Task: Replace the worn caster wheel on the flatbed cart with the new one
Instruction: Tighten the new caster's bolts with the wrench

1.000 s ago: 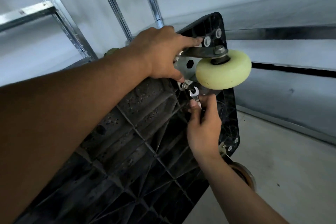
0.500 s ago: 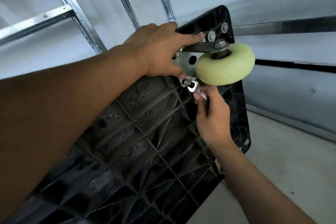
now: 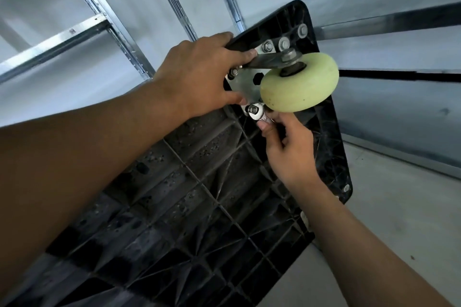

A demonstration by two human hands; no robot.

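Observation:
The black flatbed cart [image 3: 189, 207] stands tipped up, its ribbed underside facing me. At its upper corner sits a pale yellow caster wheel [image 3: 299, 82] in a metal fork on a steel mounting plate [image 3: 245, 82]. My left hand [image 3: 202, 75] grips the fork and plate, fingers over the top arm and thumb below. My right hand [image 3: 287, 142] pinches a small silver wrench [image 3: 259, 114], whose head sits on the lower bolt [image 3: 252, 108] of the plate. Most of the wrench handle is hidden in my fingers.
Metal shelving uprights [image 3: 174, 0] and a shelf beam [image 3: 57, 40] stand against the grey wall behind the cart. Concrete floor [image 3: 399, 207] lies to the right. Two more bolts with washers [image 3: 284, 43] show on the cart corner above the fork.
The wrench, off the bolt a second ago, now sits on the lower plate bolt. My right hand rose with it. My left hand kept its hold on the caster.

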